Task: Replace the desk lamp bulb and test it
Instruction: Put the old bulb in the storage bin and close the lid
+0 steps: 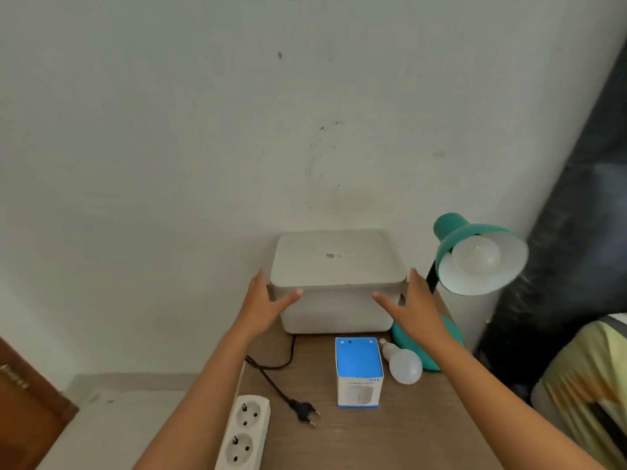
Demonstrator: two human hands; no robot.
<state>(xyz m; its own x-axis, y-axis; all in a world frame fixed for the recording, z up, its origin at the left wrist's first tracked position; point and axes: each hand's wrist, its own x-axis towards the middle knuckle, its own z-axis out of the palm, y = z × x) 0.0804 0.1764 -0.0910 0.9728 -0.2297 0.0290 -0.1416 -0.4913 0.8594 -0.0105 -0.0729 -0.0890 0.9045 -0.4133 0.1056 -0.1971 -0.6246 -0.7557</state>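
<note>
A teal desk lamp stands at the table's right edge, its shade facing me with a white bulb screwed in. A loose white bulb lies on the table beside a blue and white bulb carton. The lamp's black plug lies unplugged near a white power strip. My left hand and my right hand reach with fingers spread to the two front corners of a white lidded box. Fingertips touch its front; neither hand grips it.
The wooden table stands against a white wall. The lamp's teal base sits partly behind my right forearm. A black cord runs across the table. A dark curtain and striped fabric are at right.
</note>
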